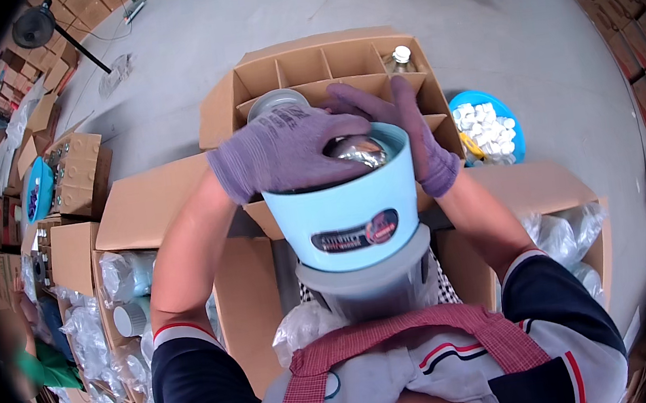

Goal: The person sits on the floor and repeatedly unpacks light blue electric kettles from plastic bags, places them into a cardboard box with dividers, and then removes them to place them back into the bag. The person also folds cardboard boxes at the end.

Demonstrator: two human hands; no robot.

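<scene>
We have one view only, from our head, looking steeply down over our chest at close range; the divided carton (326,70) lies ahead, the grey floor (499,48) beyond, edges bending outward.

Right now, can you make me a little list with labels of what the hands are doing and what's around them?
Left hand: gloved, spread flat over the top of the blue tub, partly covering something shiny inside
Right hand: gloved, gripping the tub's far rim
Tub: light blue, dark label on the side, grey base, held against the chest
In front: divided box with a bottle in one corner cell
Right side: blue bowl of white caps
Left side: open cartons of plastic-wrapped items
Floor: grey concrete
</scene>
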